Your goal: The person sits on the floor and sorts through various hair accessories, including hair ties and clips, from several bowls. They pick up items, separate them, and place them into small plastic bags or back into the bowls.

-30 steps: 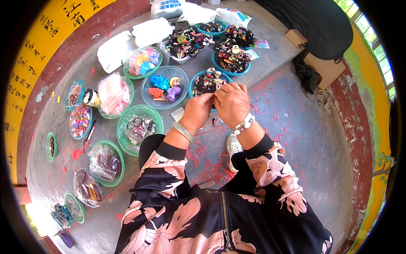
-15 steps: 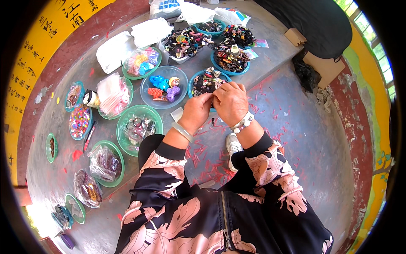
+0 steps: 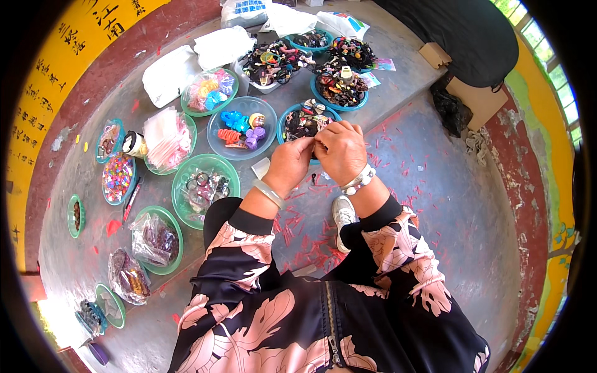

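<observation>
My left hand (image 3: pixel 290 164) and my right hand (image 3: pixel 341 151) meet at the fingertips in front of me. Both are closed in a pinch; whatever lies between the fingers is too small or too hidden to name. Just beyond them, partly covered by my hands, stands a blue basin (image 3: pixel 284 127) heaped with dark hair ties (image 3: pixel 301 122). Left of it, a clear blue bowl (image 3: pixel 216 144) holds blue, red and purple pieces. A small white card or box (image 3: pixel 260 168) lies beside my left wrist.
A green basin (image 3: pixel 236 181) with bagged rings or bands stands at my left, among several other bowls. More basins of hair ties (image 3: pixel 341 89) stand farther off on a raised ledge. Red scraps (image 3: pixel 292 233) litter the floor around my shoe (image 3: pixel 343 214). A cardboard piece (image 3: pixel 476 105) leans at the right.
</observation>
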Available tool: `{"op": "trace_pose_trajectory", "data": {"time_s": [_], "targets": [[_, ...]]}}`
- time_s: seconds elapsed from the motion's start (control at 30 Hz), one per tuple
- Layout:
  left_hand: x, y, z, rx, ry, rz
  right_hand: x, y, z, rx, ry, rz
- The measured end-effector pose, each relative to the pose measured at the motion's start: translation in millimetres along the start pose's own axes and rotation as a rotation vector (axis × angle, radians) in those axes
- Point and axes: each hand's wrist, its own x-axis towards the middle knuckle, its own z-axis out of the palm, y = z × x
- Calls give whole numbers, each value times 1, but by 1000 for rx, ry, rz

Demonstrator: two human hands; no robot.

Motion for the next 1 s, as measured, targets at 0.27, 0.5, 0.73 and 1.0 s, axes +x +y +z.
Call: {"op": "trace_pose_trajectory", "data": {"time_s": [0.27, 0.5, 0.73, 1.0], "targets": [[0, 0, 2, 45, 5, 21, 0, -3, 1, -62, 10, -12], [0, 5, 0, -26, -4, -58, -1, 0, 3, 106, 61, 138], [-1, 1, -1, -114, 3, -110, -1, 5, 2, 284, -40, 259], [0, 5, 2, 30, 8, 17, -2, -1, -1, -13, 0, 102]]}}
